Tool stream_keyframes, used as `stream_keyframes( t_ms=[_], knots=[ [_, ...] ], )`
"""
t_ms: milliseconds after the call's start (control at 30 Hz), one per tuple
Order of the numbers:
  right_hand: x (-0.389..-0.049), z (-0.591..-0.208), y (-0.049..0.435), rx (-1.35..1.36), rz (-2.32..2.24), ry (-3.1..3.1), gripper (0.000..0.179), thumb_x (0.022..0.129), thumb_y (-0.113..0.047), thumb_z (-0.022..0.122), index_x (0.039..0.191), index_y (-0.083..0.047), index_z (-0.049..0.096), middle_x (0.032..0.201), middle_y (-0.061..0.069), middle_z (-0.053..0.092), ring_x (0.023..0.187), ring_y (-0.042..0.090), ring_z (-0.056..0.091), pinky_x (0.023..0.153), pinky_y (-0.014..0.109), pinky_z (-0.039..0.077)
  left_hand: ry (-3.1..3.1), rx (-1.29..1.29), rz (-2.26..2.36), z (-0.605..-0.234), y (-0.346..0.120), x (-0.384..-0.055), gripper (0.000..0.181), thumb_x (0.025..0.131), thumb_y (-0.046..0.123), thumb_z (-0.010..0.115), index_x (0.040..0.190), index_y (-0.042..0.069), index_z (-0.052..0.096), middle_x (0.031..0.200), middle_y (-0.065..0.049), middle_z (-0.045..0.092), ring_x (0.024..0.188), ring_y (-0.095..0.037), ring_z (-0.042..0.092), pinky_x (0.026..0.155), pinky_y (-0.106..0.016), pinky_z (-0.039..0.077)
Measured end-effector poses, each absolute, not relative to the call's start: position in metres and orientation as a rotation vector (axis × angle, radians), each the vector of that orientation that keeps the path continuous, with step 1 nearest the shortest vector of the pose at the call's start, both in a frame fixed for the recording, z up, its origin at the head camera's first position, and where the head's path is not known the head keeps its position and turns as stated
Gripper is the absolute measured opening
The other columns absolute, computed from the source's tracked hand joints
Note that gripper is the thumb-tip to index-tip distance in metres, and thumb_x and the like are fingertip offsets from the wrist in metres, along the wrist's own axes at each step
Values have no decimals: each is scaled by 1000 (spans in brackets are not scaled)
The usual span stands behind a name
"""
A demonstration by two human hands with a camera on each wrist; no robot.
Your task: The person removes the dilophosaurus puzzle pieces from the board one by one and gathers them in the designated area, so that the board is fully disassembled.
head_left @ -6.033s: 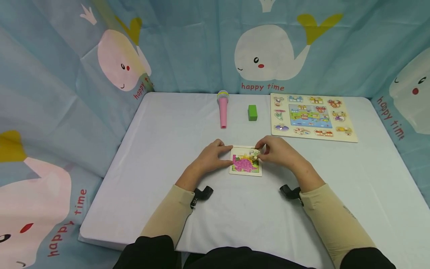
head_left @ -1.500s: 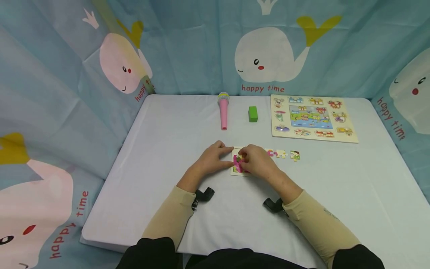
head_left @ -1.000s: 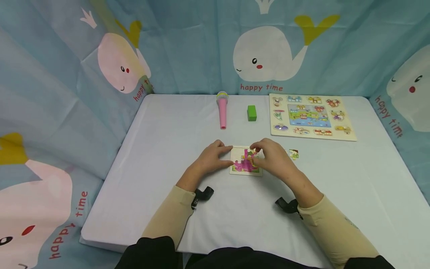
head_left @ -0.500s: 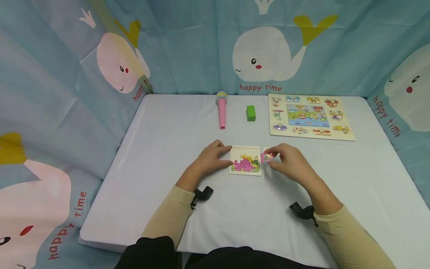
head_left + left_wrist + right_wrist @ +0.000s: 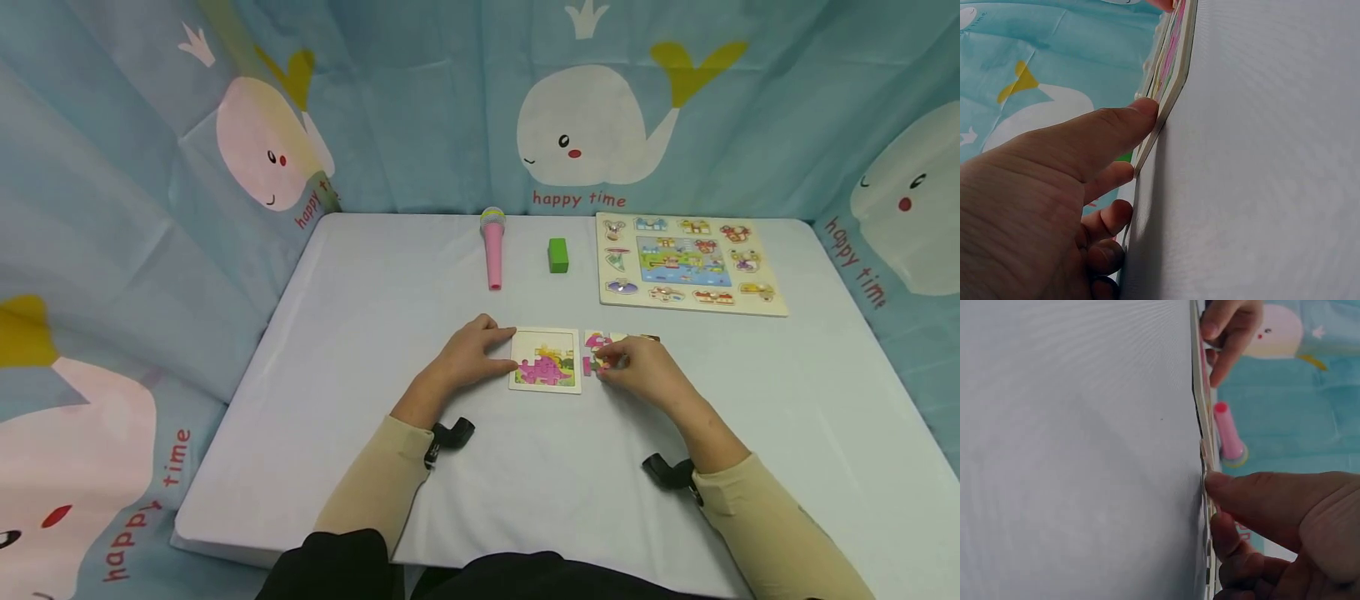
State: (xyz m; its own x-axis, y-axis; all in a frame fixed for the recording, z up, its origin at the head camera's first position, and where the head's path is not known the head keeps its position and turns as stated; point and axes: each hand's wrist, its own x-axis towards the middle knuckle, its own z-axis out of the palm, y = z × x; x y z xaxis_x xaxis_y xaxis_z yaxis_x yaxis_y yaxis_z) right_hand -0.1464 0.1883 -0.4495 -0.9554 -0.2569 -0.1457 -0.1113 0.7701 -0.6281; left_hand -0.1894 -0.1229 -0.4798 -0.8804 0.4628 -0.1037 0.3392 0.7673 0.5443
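A small framed jigsaw puzzle (image 5: 545, 360) with a pink dinosaur lies flat on the table; pieces fill its lower part and the upper part is bare. At its left edge, the thumb and index finger of my left hand (image 5: 472, 354) press on the frame, and the other fingers hang loosely bent in the left wrist view. Several loose jigsaw pieces (image 5: 597, 339) lie just right of the frame, partly covered by my right hand (image 5: 647, 367). Its thumb and index finger pinch a jigsaw piece (image 5: 588, 365) low over the table, mostly hidden by the fingertips.
Towards the back of the white table (image 5: 360, 333) lie a pink toy microphone (image 5: 493, 254), a green block (image 5: 558, 256) and a larger wooden peg puzzle board (image 5: 690, 262). A blue curtain with whales (image 5: 420, 125) hangs behind.
Six seconds ago the dinosaur picture was fuller. Since then my right hand has carried pieces from the frame's upper part to the table on the right. My left hand has stayed put.
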Motion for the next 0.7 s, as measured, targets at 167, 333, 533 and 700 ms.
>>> stream_keyframes(
  t_ms=[167,333,533,700],
  knots=[
    [-149,-453,190,-245,-940,2717,32,89,-13,80,118,-2,77,100,10,69,87,24,55,73,37,45,2733,649,772,-479,-124,-189,69,90,43,79,150,17,56,109,-3,48,94,-17,45,80,-31,41],
    [-149,-452,188,-248,-953,2718,35,87,-14,82,120,-2,76,97,8,68,86,24,56,73,37,46,2735,664,774,-479,-124,-189,69,90,43,79,149,17,57,108,-2,48,94,-17,45,80,-31,41],
    [-149,-444,178,-282,-1001,2735,34,88,-14,81,119,-3,75,92,5,65,76,21,53,65,35,44,2742,670,776,-481,-125,-190,69,90,43,79,149,17,57,107,-2,47,93,-16,45,79,-30,40],
    [-154,-440,165,-349,-1007,2716,33,89,-16,80,119,-2,75,92,4,64,74,20,51,65,35,43,2742,667,775,-481,-124,-190,69,90,44,79,149,17,57,107,-2,48,93,-16,45,79,-30,40]
  ],
)
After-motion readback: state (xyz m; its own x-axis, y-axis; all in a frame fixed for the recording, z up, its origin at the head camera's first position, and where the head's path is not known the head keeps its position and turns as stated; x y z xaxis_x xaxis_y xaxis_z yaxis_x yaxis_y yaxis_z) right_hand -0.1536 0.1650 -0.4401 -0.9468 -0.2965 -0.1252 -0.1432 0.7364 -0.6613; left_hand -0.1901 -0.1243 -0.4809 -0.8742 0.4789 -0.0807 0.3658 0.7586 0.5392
